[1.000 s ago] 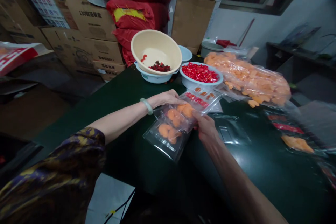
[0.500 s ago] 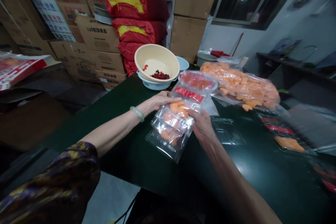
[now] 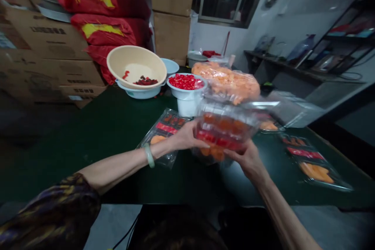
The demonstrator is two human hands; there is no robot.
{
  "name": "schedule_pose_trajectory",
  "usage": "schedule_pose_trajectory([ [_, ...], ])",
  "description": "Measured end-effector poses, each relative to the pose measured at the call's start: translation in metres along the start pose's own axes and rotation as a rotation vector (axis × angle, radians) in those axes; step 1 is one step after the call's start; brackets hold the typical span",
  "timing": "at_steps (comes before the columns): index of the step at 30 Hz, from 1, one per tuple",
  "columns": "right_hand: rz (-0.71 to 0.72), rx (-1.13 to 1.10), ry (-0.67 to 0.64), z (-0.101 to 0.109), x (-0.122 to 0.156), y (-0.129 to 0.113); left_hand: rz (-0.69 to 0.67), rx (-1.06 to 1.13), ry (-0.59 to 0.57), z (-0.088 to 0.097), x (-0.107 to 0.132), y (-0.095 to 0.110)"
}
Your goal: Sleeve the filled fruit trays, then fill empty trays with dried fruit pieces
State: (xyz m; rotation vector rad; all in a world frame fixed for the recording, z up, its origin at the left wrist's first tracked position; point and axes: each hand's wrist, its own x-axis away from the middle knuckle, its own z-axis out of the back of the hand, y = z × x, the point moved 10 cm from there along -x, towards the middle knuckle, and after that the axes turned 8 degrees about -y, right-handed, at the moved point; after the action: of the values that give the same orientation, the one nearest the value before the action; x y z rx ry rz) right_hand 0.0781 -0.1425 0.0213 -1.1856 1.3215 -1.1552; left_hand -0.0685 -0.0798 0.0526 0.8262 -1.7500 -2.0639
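Between my two hands is a clear plastic food tray (image 3: 227,123) with dark orange pieces, red packets and pale orange pieces inside, tilted above the table and smeared by motion. Whether it is one tray or a stack, I cannot tell. My left hand (image 3: 187,136) grips its left side, thumb over the near part; a pale green bangle circles that wrist. At the right near corner, my right hand (image 3: 248,157) is closed on it too. Under and behind my left forearm, a second filled tray (image 3: 166,128) lies flat on the dark green table (image 3: 96,133).
A white bucket of red packets (image 3: 189,95) stands behind the hands. To its left, a beige basin (image 3: 136,60) with dark red bits rests on a blue basin. A bag of orange pieces (image 3: 227,80) lies behind. Another filled tray (image 3: 310,160) lies at right. Red sacks (image 3: 111,29) stand at back left.
My view has swung right. The tray held before now lies on the table at left, and both hands hold another filled tray further right. The bucket of red packets has come into plain view.
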Motion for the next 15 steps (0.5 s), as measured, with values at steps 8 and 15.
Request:
schedule_pose_trajectory([
  [8,0.064,0.009,-0.036,-0.005,0.006,0.006,0.035,0.037,-0.004,-0.017,-0.002,-0.027],
  [15,0.012,-0.128,0.062,0.006,0.015,0.005,0.007,0.073,0.011,-0.022,0.000,-0.028],
])
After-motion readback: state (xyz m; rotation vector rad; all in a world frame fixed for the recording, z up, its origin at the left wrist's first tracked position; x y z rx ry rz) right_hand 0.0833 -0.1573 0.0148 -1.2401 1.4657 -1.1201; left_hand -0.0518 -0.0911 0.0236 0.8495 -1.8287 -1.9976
